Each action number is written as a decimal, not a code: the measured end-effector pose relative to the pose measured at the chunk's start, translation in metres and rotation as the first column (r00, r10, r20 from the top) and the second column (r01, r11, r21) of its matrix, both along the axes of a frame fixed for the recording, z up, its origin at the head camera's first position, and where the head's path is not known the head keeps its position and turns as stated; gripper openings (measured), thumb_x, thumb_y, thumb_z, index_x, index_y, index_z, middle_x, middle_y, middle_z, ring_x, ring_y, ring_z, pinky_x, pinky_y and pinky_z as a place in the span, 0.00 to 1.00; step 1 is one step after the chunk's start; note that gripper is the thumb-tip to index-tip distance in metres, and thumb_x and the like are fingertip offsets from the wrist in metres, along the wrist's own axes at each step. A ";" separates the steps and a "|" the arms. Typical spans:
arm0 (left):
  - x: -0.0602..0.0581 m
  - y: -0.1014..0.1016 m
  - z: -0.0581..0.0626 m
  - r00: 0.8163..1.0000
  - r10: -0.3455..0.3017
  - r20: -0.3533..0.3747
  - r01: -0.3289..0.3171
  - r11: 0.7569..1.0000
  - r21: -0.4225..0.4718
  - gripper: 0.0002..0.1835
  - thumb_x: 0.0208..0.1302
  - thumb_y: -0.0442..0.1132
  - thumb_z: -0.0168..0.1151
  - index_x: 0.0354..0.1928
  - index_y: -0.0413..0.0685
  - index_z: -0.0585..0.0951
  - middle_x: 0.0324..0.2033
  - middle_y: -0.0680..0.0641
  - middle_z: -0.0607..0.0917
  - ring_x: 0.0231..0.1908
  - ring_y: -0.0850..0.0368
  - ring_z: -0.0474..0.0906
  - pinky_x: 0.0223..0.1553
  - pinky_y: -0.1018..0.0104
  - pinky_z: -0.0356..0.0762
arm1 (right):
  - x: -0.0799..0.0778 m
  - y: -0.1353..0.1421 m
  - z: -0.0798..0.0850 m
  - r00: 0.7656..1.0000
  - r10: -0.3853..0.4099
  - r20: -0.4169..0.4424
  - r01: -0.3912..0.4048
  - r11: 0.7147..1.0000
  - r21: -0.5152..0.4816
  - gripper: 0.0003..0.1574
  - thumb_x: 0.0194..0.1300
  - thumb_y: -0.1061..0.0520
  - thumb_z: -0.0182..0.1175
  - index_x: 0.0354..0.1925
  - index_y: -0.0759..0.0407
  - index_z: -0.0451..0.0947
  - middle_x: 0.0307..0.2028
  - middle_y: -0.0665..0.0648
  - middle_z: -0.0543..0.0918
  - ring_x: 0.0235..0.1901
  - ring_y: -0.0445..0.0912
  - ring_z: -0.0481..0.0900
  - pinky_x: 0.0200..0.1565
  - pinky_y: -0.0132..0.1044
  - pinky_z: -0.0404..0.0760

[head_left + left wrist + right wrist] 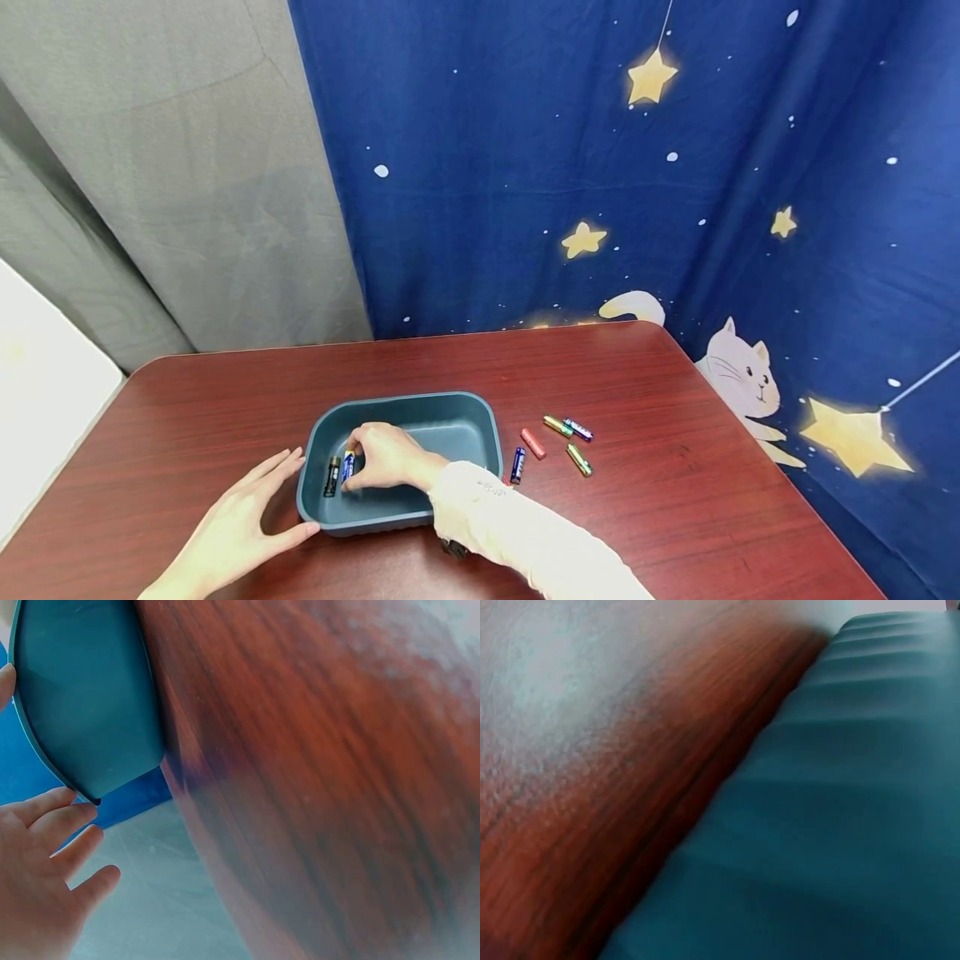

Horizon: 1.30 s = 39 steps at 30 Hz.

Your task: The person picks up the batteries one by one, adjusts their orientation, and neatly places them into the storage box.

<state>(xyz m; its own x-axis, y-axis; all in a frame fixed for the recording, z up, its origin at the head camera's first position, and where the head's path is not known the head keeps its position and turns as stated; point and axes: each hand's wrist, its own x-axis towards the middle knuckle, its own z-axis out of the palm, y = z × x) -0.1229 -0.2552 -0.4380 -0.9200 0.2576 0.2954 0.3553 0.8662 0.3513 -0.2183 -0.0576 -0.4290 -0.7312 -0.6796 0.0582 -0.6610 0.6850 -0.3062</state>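
Blue, the battery (348,464) at the tray's (457,437) left is pinched by the right hand (390,456). The straight-fingered left hand (238,517) touches the tray.

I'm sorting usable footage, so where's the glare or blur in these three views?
Head: batteries and tray fairly clear, white surface at left washed out; left wrist: pale glare on the tabletop at upper right, left hand fairly clear; right wrist: whitish glare on the tabletop at upper left, tray soft and dim.

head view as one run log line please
right hand: pinches blue battery in tray; left hand: touches tray rim; black battery: in tray; loose batteries: on table
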 end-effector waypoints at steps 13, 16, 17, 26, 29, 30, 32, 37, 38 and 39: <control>0.000 -0.001 -0.002 1.000 -0.002 -0.004 0.002 1.000 0.004 0.45 0.40 0.65 0.67 0.61 0.52 0.69 0.58 0.42 0.73 0.57 0.46 0.65 0.46 0.44 0.70 | 0.001 -0.011 -0.006 0.997 -0.002 -0.083 0.011 0.995 0.102 0.26 0.41 0.35 0.70 0.37 0.46 0.78 0.28 0.40 0.76 0.29 0.32 0.70 0.31 0.21 0.70; 0.000 0.000 0.000 1.000 -0.004 -0.018 0.004 1.000 -0.007 0.44 0.40 0.65 0.67 0.61 0.52 0.70 0.57 0.43 0.73 0.57 0.47 0.66 0.46 0.45 0.70 | 0.000 -0.012 -0.006 0.997 -0.006 -0.082 0.015 0.993 0.119 0.26 0.41 0.35 0.70 0.37 0.46 0.78 0.28 0.41 0.75 0.29 0.32 0.70 0.31 0.22 0.70; 0.000 0.000 0.000 1.000 -0.008 -0.029 0.008 1.000 -0.010 0.44 0.40 0.65 0.68 0.61 0.52 0.70 0.57 0.43 0.73 0.57 0.47 0.66 0.46 0.47 0.70 | 0.001 -0.013 -0.006 0.997 -0.006 -0.081 0.016 0.992 0.125 0.26 0.41 0.36 0.70 0.37 0.46 0.78 0.28 0.41 0.75 0.29 0.32 0.71 0.31 0.22 0.70; 0.000 -0.001 0.000 0.999 -0.006 -0.047 0.005 1.000 -0.025 0.44 0.39 0.65 0.68 0.60 0.52 0.71 0.57 0.45 0.74 0.56 0.49 0.66 0.47 0.52 0.70 | 0.003 -0.016 -0.008 0.993 -0.013 -0.118 0.032 0.987 0.160 0.25 0.41 0.34 0.69 0.35 0.44 0.77 0.28 0.40 0.75 0.30 0.33 0.72 0.31 0.24 0.71; -0.001 -0.001 0.000 0.999 -0.003 -0.040 0.002 1.000 -0.027 0.45 0.39 0.65 0.68 0.60 0.51 0.71 0.56 0.44 0.74 0.56 0.48 0.66 0.45 0.48 0.71 | 0.003 -0.016 -0.008 0.992 -0.006 -0.124 0.025 0.987 0.157 0.26 0.41 0.34 0.69 0.36 0.44 0.77 0.28 0.40 0.75 0.30 0.33 0.71 0.31 0.23 0.71; -0.001 -0.001 0.000 0.999 -0.004 -0.040 0.003 1.000 -0.026 0.45 0.39 0.65 0.68 0.60 0.51 0.71 0.56 0.44 0.74 0.56 0.48 0.67 0.45 0.47 0.71 | 0.002 -0.016 -0.008 0.992 -0.003 -0.124 0.022 0.988 0.154 0.27 0.41 0.33 0.69 0.36 0.44 0.77 0.29 0.40 0.75 0.30 0.33 0.71 0.31 0.23 0.71; -0.002 -0.001 -0.001 0.999 -0.006 -0.038 0.005 1.000 -0.024 0.45 0.39 0.65 0.68 0.59 0.50 0.71 0.56 0.44 0.74 0.56 0.47 0.67 0.45 0.47 0.71 | 0.002 -0.015 -0.008 0.992 -0.002 -0.124 0.019 0.990 0.138 0.28 0.40 0.33 0.69 0.37 0.45 0.77 0.29 0.40 0.75 0.30 0.33 0.71 0.31 0.23 0.71; -0.002 -0.001 -0.001 1.000 -0.009 -0.014 0.009 1.000 -0.011 0.45 0.40 0.65 0.67 0.59 0.48 0.71 0.56 0.42 0.74 0.56 0.46 0.66 0.46 0.43 0.71 | 0.001 -0.009 -0.005 0.994 -0.006 -0.109 0.017 0.996 0.092 0.32 0.41 0.32 0.68 0.41 0.47 0.77 0.33 0.41 0.77 0.33 0.33 0.71 0.34 0.22 0.73; -0.001 -0.001 -0.001 1.000 -0.007 -0.006 0.007 1.000 -0.008 0.45 0.41 0.65 0.67 0.59 0.48 0.71 0.56 0.42 0.74 0.56 0.45 0.66 0.46 0.42 0.71 | 0.001 -0.007 -0.003 0.995 -0.005 -0.103 0.014 0.996 0.086 0.33 0.42 0.33 0.68 0.42 0.48 0.77 0.34 0.41 0.77 0.33 0.33 0.72 0.35 0.23 0.73; -0.001 0.000 -0.001 1.000 -0.006 -0.001 0.006 1.000 -0.008 0.45 0.41 0.65 0.67 0.59 0.48 0.71 0.57 0.41 0.74 0.56 0.45 0.66 0.46 0.41 0.71 | 0.001 -0.004 0.000 0.996 -0.004 -0.092 0.012 0.997 0.082 0.33 0.42 0.33 0.68 0.44 0.48 0.77 0.35 0.42 0.78 0.34 0.33 0.72 0.36 0.23 0.73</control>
<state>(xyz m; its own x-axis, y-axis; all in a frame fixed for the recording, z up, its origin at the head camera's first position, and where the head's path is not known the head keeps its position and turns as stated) -0.1242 -0.2557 -0.4389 -0.9182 0.2653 0.2940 0.3607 0.8668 0.3443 -0.2172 -0.0620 -0.4289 -0.7308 -0.6790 0.0693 -0.6782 0.7108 -0.1866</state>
